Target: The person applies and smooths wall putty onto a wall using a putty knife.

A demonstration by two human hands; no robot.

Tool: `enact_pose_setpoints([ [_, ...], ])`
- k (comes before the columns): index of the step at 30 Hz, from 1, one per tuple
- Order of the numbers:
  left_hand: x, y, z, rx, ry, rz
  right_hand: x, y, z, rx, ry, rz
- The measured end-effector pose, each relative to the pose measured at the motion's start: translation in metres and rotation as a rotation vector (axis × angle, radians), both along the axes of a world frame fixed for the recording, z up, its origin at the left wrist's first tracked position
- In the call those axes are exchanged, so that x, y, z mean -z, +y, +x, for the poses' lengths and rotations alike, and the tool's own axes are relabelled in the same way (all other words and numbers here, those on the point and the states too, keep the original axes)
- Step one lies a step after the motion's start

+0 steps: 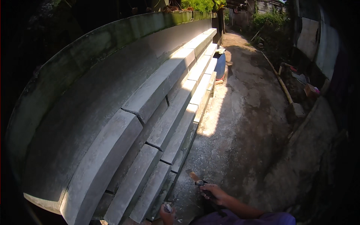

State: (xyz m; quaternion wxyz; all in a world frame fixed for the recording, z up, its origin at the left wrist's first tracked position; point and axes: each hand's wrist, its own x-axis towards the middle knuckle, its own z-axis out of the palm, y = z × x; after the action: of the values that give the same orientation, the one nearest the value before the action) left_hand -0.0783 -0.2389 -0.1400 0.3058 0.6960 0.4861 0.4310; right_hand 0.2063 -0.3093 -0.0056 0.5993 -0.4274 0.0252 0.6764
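Observation:
My right hand (214,192) comes in from the lower right and is closed around a scraper-like tool (192,175) with a dark grip and a flat, brownish blade. The blade points forward and left, above the concrete ground. At the lower edge my left hand (167,215) is closed on a small pale lump (168,207), whose kind I cannot make out. Close beside it are stacked grey concrete blocks (148,189), long and beam-shaped, laid in stepped rows. Neither hand visibly touches the blocks.
A curved, mossy wall (75,48) stands behind the blocks. Beyond their far end is a blue barrel (220,65). The concrete path (247,112) runs away ahead, partly sunlit. Along its right side lie a long pole (278,78) and a small box (310,90).

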Motion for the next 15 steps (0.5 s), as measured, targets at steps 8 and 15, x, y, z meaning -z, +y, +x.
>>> enact_pose_setpoints([
  [8,0.058,-0.057,-0.003,0.333,-0.044,-0.684,0.044,-0.086,-0.013,-0.155,-1.107,-0.16],
  [15,0.049,-0.069,-0.015,0.574,0.094,-0.424,0.065,-0.093,-0.005,-0.549,-1.337,-0.106],
])
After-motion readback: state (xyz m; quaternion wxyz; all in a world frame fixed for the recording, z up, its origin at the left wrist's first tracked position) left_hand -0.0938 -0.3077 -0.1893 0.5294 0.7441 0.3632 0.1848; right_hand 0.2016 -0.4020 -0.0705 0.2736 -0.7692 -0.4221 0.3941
